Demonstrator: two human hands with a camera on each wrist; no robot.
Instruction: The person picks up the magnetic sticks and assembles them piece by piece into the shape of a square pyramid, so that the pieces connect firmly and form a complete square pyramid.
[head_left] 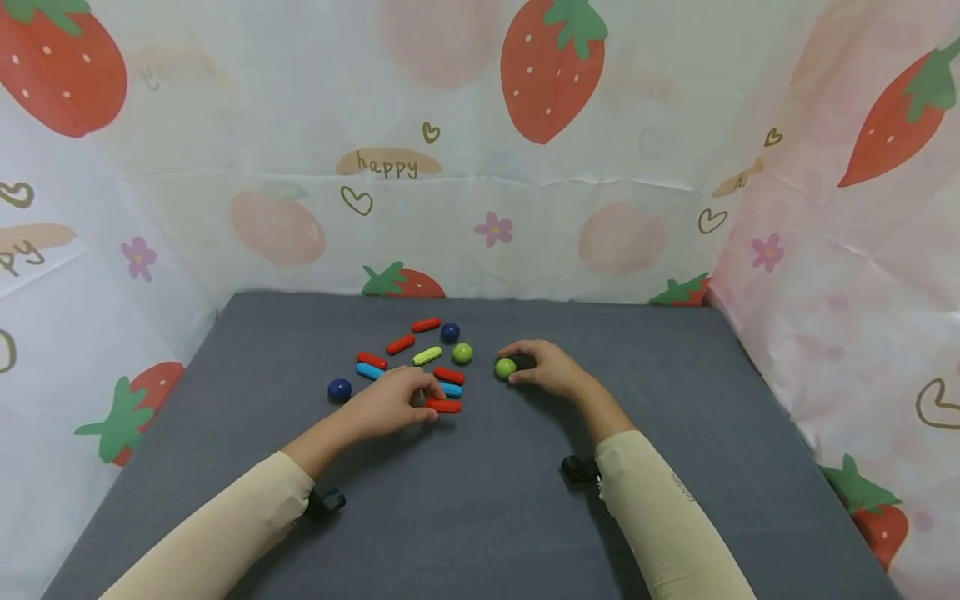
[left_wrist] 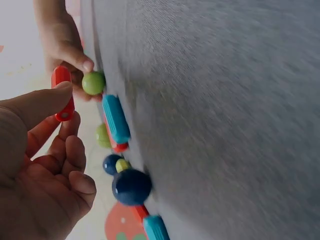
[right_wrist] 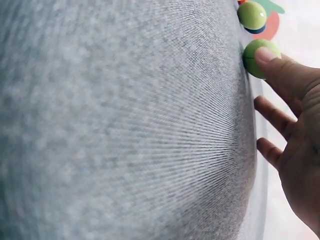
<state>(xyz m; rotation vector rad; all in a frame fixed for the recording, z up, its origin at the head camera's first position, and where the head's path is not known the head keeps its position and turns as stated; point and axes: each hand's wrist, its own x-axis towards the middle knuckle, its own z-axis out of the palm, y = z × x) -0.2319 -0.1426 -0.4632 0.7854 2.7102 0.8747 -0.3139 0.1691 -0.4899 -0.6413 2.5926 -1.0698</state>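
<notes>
While our left hand (head_left: 390, 406) pinches a red ribbed plastic-looking stick (head_left: 443, 406) above the grey bench (head_left: 487, 517) | right hand (head_left: 553, 370) grips a smooth green ball (head_left: 506, 369), low | neither released, we judge | other coloured sticks (head_left: 426, 325), balls (head_left: 462, 353) lie loose

Head view evenly lit, soft shadows; right wrist view: near tabletop (right_wrist: 75, 140) blurred.

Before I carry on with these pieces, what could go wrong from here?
The green ball in the right hand could roll away if that pinch slips. The left hand, pinching a red stick, might bump the nearby blue stick. The navy ball near that wrist may get nudged and roll.
</notes>
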